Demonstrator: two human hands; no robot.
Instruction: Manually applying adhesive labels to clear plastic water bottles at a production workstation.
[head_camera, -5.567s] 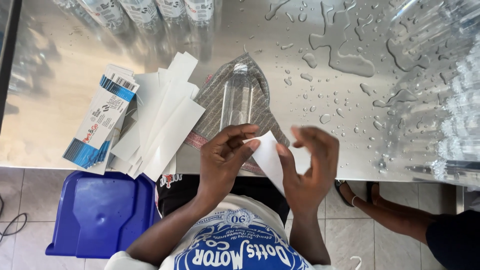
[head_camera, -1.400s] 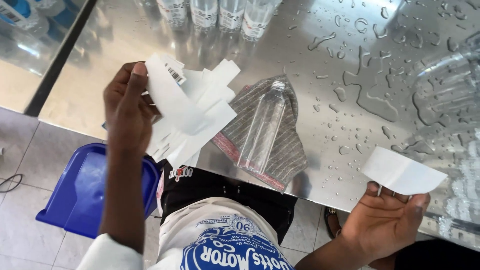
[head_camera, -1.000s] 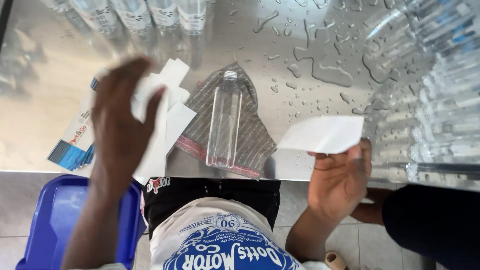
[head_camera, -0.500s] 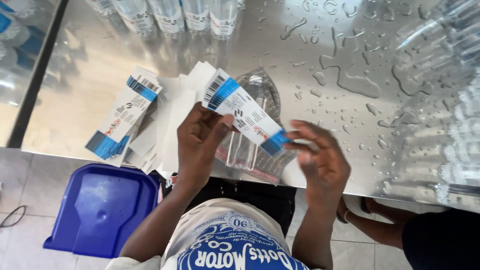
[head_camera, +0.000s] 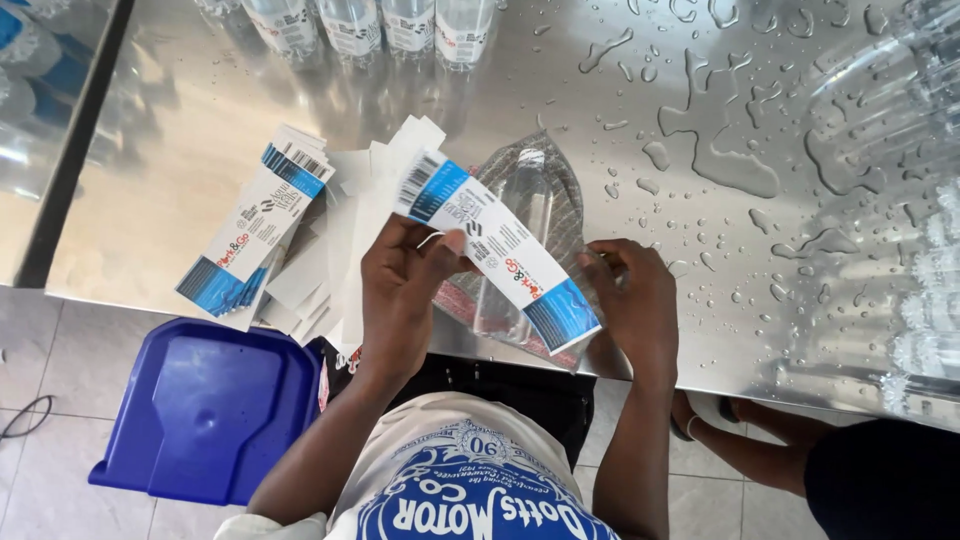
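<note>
The bottle label (head_camera: 497, 252), a long white strip with blue ends and a barcode at its far end, is stretched slantwise between your two hands just above the near edge of the steel table (head_camera: 200, 130). Your left hand (head_camera: 400, 290) is closed on the strip's upper left part, thumb pressed on the printed face and fingers curled behind it. Your right hand (head_camera: 632, 300) is at the lower right blue end; its fingers bend in around that end, though you cannot tell from here exactly how firmly they pinch it.

Nearest you, below the table edge on the left, a blue plastic stool (head_camera: 205, 410) stands on the tiled floor (head_camera: 40, 340). At the lower right, another person's leg and sandalled foot (head_camera: 745, 430) show under the table.

Directly beneath the label lies a clear, unlabelled plastic bottle (head_camera: 512, 250) on its side on a grey striped cloth (head_camera: 565, 185), cap pointing away from you. Just left of your left hand, a loose heap of white backing strips (head_camera: 345, 240) is spread on the table, and beside it sits a stack of printed labels (head_camera: 250, 235).

Farther out, water drops and puddles (head_camera: 715, 150) cover the right half of the tabletop. A row of labelled bottles (head_camera: 375, 25) stands at the far edge, and a mass of clear bottles (head_camera: 900, 150) fills the right side.
</note>
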